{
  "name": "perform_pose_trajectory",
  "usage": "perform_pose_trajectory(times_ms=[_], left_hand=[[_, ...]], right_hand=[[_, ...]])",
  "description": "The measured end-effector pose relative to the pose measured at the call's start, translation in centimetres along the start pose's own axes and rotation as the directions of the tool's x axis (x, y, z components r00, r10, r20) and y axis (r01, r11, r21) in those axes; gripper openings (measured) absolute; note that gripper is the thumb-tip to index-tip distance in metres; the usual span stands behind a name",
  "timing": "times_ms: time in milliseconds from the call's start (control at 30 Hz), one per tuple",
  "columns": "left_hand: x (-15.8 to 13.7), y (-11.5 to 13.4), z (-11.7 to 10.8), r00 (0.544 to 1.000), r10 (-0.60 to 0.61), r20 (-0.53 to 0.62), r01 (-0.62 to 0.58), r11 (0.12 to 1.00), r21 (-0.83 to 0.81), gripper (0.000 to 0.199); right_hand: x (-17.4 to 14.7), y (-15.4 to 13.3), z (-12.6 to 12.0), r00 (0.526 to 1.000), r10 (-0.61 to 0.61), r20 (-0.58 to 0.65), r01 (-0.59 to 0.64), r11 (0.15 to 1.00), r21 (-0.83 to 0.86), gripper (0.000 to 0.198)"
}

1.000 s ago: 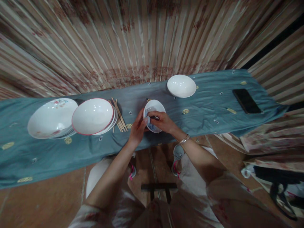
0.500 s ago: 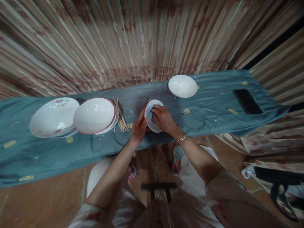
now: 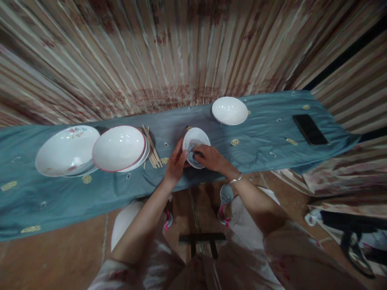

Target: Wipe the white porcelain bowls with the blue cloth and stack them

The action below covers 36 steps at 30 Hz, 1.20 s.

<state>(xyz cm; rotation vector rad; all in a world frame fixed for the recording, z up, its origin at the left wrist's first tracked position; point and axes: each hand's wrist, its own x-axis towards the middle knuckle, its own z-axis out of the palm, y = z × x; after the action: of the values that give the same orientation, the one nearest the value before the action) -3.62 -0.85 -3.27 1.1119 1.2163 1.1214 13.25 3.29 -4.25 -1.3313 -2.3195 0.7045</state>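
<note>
A small white bowl point(image 3: 196, 136) is held over the near part of the cloth-covered table, its open side facing up. My left hand point(image 3: 176, 163) grips the bowl's left rim, thumb on the inner edge and fingers around the outside. Inside the bowl, my right hand point(image 3: 211, 158) is closed on a blue-grey cloth point(image 3: 196, 157), pressing it against the lower inner wall. The fingers hide part of the cloth. Beyond and to the right, a larger white bowl point(image 3: 229, 110) sits apart from both hands.
Left of the hands lie several wooden chopsticks point(image 3: 153, 149), a stack of red-rimmed bowls point(image 3: 118, 148) and large flower-patterned bowls point(image 3: 66, 151). A black phone point(image 3: 310, 129) rests at the right on the blue-green tablecloth point(image 3: 256, 151). A pleated curtain point(image 3: 193, 52) hangs behind.
My right hand has moved the cloth from the bowl's upper left inside down to its lower wall. My left hand keeps its hold. The view has shifted slightly.
</note>
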Motion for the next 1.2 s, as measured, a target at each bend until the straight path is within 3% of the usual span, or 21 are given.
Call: perform_pose_trajectory(times_ms=[133, 267, 400, 567, 800, 1033, 1200], left_hand=[[0.0, 0.1, 0.1, 1.000, 0.009, -0.016, -0.009, 1.000, 0.006, 0.075], [0.0, 0.3, 0.1, 1.000, 0.004, -0.017, -0.004, 1.000, 0.006, 0.073], [0.1, 0.3, 0.1, 0.999, 0.021, -0.026, -0.020, 0.999, 0.045, 0.072], [0.4, -0.1, -0.2, 0.987, 0.157, -0.031, -0.152, 0.979, 0.134, 0.066], [0.4, -0.3, -0.6, 0.987, 0.160, -0.015, -0.157, 0.979, 0.133, 0.068], [-0.3, 0.1, -0.4, 1.000, -0.007, -0.023, 0.007, 1.000, 0.012, 0.075], [-0.2, 0.1, -0.5, 0.998, -0.062, -0.014, 0.061, 0.996, -0.064, 0.077]], right_hand=[[-0.2, -0.6, -0.9, 0.995, -0.021, 0.100, -0.004, 0.970, 0.245, 0.020], [-0.6, -1.0, -1.7, 0.988, -0.048, 0.148, -0.035, 0.855, 0.517, 0.023], [-1.1, -1.5, -2.2, 0.984, -0.068, 0.162, -0.043, 0.799, 0.600, 0.032], [-2.1, -2.6, -2.6, 0.994, -0.028, 0.110, -0.020, 0.909, 0.417, 0.029], [-2.9, -3.9, -1.6, 0.999, -0.033, -0.001, 0.033, 0.997, 0.067, 0.037], [-3.3, -4.9, -1.2, 0.989, -0.134, -0.058, 0.128, 0.987, -0.100, 0.027], [-3.1, -5.5, -1.5, 0.993, -0.108, -0.053, 0.098, 0.982, -0.161, 0.016]])
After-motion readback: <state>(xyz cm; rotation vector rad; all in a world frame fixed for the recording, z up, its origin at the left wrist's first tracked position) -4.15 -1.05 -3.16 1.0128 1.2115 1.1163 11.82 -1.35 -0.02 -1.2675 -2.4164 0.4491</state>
